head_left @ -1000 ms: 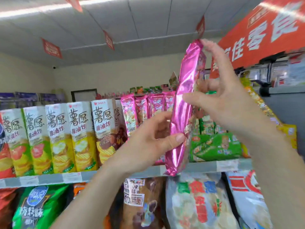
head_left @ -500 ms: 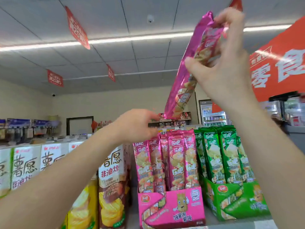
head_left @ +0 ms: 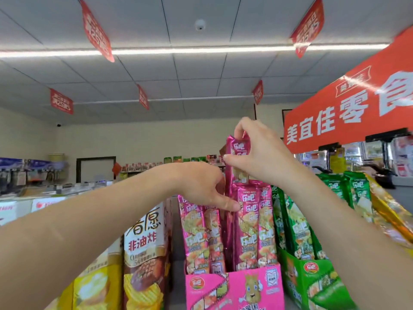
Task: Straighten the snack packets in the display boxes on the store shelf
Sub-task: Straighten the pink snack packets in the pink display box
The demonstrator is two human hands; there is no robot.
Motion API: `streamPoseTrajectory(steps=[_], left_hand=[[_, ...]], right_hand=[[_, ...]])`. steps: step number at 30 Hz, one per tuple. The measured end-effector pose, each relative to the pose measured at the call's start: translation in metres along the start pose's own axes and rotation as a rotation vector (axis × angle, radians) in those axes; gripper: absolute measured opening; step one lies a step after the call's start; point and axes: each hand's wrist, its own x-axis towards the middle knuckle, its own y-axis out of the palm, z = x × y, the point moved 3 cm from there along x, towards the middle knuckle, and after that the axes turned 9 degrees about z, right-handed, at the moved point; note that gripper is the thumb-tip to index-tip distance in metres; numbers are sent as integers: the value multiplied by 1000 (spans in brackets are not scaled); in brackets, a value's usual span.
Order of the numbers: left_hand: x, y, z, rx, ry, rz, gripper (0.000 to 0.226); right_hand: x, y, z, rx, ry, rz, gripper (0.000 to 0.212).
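A long pink snack packet (head_left: 230,220) stands upright, its lower part down among the other pink packets (head_left: 195,233) in the pink display box (head_left: 237,287). My right hand (head_left: 257,153) pinches the packet's top end from above. My left hand (head_left: 201,186) reaches in from the left, thumb and fingers against the packet's edge at mid height. A green display box (head_left: 312,283) with green packets (head_left: 297,229) stands just to the right.
Tall chip cartons (head_left: 145,253) stand left of the pink box, yellow ones further left. Yellow packets (head_left: 388,211) lie at the far right. A red store sign (head_left: 348,108) hangs above right. Red paper tags hang from the ceiling.
My right hand has lowered the pink packet from overhead into the pink box. My left hand moved right and down to the packet's side. The view shifted lower onto the boxes.
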Motion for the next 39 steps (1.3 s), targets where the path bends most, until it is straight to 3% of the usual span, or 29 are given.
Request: streamPoseTrajectory(steps=[3, 10, 15, 18, 21, 26, 28, 32, 34, 37, 39], left_hand=[[3, 1, 3, 7, 6, -83, 63], [2, 3, 5, 73, 41, -127, 49], [3, -3, 15, 121, 16, -162, 20], [8, -3, 20, 32, -6, -133, 22], [19, -2, 21, -11, -57, -89, 18], [35, -13, 11, -56, -142, 104, 49], [41, -17, 7, -9, -164, 131, 49], [54, -13, 10, 105, -246, 142, 28], [57, -12, 15, 114, -266, 77, 33], [64, -9, 20, 61, -239, -7, 26], [67, -7, 20, -32, -210, 52, 27]], right_hand=[[-8, 10, -2, 19, -27, 139, 20], [-24, 8, -3, -53, -37, 530, 52], [-37, 17, 1, -182, -89, 605, 31], [-49, 29, 1, -318, -96, 490, 27], [-59, 38, -1, -374, -76, 377, 53], [-51, 28, 2, -340, -86, 375, 67], [-43, 19, 3, -359, -74, 408, 57], [-44, 15, -2, -315, -55, 454, 37], [-50, 15, -5, -262, -51, 417, 30], [-53, 16, -8, -212, -26, 400, 23], [-54, 17, -8, -202, -27, 401, 28]])
